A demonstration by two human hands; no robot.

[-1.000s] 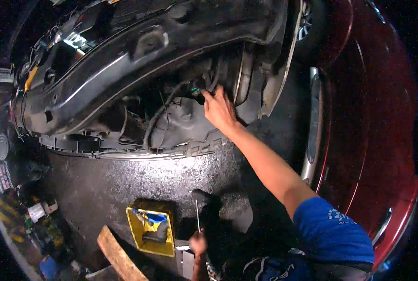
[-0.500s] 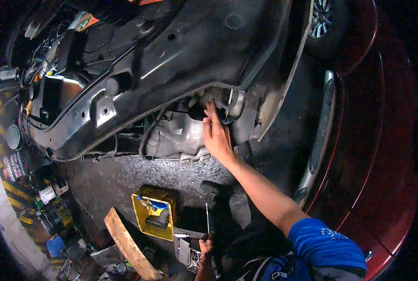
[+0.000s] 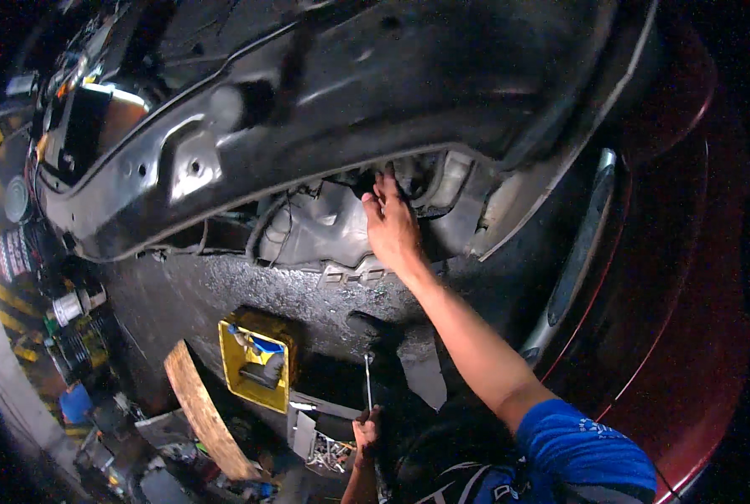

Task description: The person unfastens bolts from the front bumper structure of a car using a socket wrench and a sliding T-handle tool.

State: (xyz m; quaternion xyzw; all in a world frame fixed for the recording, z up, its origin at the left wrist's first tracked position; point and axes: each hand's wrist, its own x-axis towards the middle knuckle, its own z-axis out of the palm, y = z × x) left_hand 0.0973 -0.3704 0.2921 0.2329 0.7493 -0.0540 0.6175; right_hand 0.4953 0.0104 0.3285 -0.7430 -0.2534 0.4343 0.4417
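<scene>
A: Where was the metal rod [image 3: 369, 382]?
B: In the left grip [image 3: 365, 430], clasped near its lower end, beside the yellow bin [image 3: 262, 396]; the right grip [image 3: 394, 227] was unclenched, fingers [image 3: 389, 193] extended into the black car body [image 3: 325, 118].

Along the floor's [image 3: 165, 294] far edge, the far vehicle [image 3: 308, 126]; along its right edge, the side vehicle [image 3: 644, 336]. At the far vehicle's opening, fingers inward, the right hand [image 3: 394, 235]. On the floor's near half, from left to right: board [image 3: 207, 412], bin [image 3: 228, 370], tray [image 3: 333, 406] with metal pieces [image 3: 331, 454] in it. Around a rod [image 3: 369, 386], beside the tray's right end, the left hand [image 3: 364, 430]. Toward the floor's left edge, left of the bin, a bucket [image 3: 69, 307].
</scene>
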